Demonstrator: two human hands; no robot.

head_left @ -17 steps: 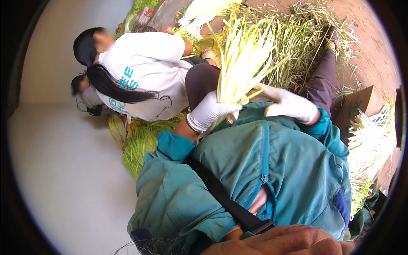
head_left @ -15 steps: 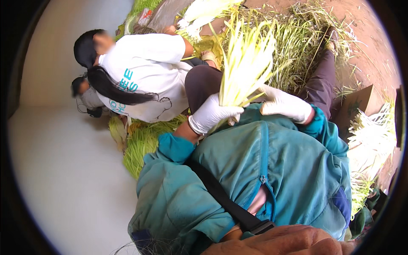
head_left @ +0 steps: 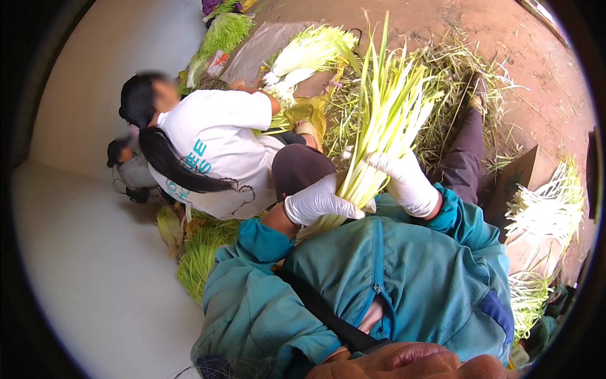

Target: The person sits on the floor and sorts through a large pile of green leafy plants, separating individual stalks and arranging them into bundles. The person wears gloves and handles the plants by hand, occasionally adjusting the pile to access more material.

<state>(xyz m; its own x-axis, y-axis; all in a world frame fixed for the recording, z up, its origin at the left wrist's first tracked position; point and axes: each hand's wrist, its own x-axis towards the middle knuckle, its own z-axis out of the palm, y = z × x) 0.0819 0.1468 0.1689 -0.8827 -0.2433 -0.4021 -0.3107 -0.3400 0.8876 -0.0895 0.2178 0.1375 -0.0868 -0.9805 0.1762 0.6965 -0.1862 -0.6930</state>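
Note:
A thick bunch of pale yellow-green chives [head_left: 391, 120] stands tilted in front of my chest, its leaves fanning upward. My left hand [head_left: 320, 203], in a thin white glove, is wrapped round the lower stalks, thumb across their front. Higher up, my right hand [head_left: 407, 183], gloved too, grips the bunch from its right side with the fingers curled against the leaves. The lower stem ends are partly hidden behind my left hand and jacket.
Trimmed leaves and straw [head_left: 461, 82] lie round my outstretched leg. A co-worker in a white shirt [head_left: 214, 132] sits close on my left. Green stalks [head_left: 205, 249] lie by the wall; a cardboard box [head_left: 521, 174] and pale stalks [head_left: 549, 205] are on my right.
My right hand, formerly at the bunch's lower right and apart from the leaves, has moved up and closed on it. The bunch now leans further right. The view has shifted slightly.

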